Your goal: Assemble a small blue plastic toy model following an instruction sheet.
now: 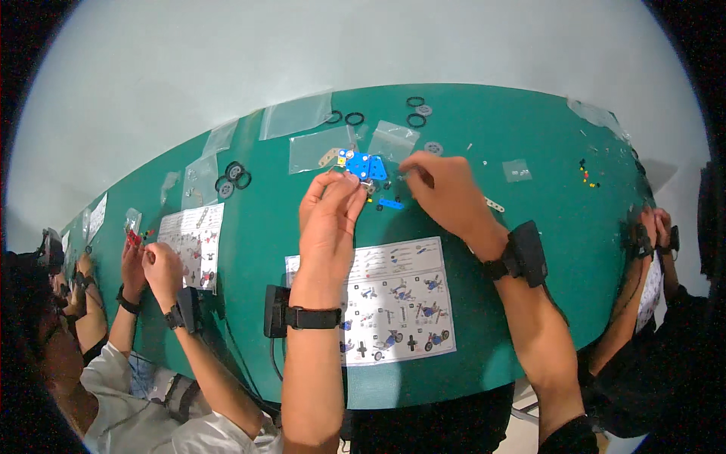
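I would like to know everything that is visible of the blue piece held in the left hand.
The blue piece looks like plastic, with flat, plate-like parts; the one on the right has a slanted outer edge. Pale round spots dot it, holes or screw heads, too small to tell. A small yellow part shows at its left end. The left hand pinches it near its lower edge, over the green table. The right hand is apart from it.

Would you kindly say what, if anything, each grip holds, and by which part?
The left grip holds the blue assembly by its lower edge; for the right grip, I cannot tell.
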Motion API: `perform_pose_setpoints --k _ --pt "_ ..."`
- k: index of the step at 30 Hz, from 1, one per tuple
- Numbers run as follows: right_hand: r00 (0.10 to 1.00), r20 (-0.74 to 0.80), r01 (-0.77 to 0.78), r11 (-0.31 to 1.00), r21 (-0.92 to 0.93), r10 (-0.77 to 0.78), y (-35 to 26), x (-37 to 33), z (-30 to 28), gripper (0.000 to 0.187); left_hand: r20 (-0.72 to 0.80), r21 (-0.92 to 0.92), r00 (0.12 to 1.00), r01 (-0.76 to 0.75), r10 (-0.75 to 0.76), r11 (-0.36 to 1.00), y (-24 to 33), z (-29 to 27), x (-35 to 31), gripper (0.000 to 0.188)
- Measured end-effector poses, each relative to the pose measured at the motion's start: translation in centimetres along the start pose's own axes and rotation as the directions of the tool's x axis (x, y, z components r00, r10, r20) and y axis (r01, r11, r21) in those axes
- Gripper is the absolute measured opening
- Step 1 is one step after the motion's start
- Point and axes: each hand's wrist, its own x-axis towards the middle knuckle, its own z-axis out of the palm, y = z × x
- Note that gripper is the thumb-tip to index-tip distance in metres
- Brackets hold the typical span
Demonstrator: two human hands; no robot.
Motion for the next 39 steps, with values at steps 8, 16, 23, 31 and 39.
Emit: perform_pose_setpoints --k 8,16,23,31,39 --pt "0.982 0.165 -0.140 0.941 0.308 0.092 -0.3 2.6 -1.9 0.015 0.013 0.016 1.000 -0.008 0.008 1.000 0.2 0.4 -0.2 0.017" --pt "0.967 -0.008 0.253 0.959 -0.124 -0.256 1.6 2.8 0.7 0.007 0.018 0.041 1.000 -0.011 0.010 0.999 -0.1 0.1 0.0 0.013" --pt "0.839 0.027 0.510 0.767 -0.390 -0.544 2.3 2.9 1.3 0.007 0.018 0.050 1.000 0.001 -0.002 0.999 -0.2 0.4 -0.2 0.014" --pt "0.862 0.002 0.468 0.794 -0.388 -0.507 1.0 2.8 2.2 0.009 0.040 0.057 0.999 -0.031 0.029 0.998 -0.3 -0.2 0.1 0.015" --pt "0.885 -0.045 0.410 0.822 -0.394 -0.463 0.6 2.4 2.9 0.008 0.045 0.060 0.999 -0.032 0.029 0.998 0.0 0.0 -0.3 0.014"
